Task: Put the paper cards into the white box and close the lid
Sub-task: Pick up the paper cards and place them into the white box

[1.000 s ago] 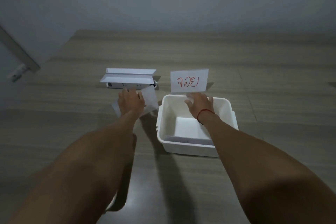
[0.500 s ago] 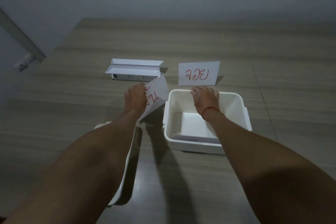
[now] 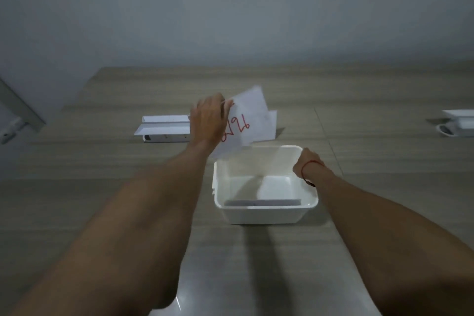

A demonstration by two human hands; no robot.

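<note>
Fingers of the left hand (image 3: 207, 120) pinch a card (image 3: 243, 123) with red writing, held tilted above the far left corner of the white box (image 3: 264, 213). A second card (image 3: 270, 123) shows just behind it. Whether the right hand (image 3: 305, 164), at the box's far right rim, is clenched or loose I cannot tell. Another card (image 3: 274, 185) lies inside the open box on the surface (image 3: 77, 200).

I see red handwritten marks on the paper card (image 3: 245, 123) gripped in my left hand (image 3: 207, 120), tilted sideways. They look like Thai script, but I can't read them for certain.
</note>
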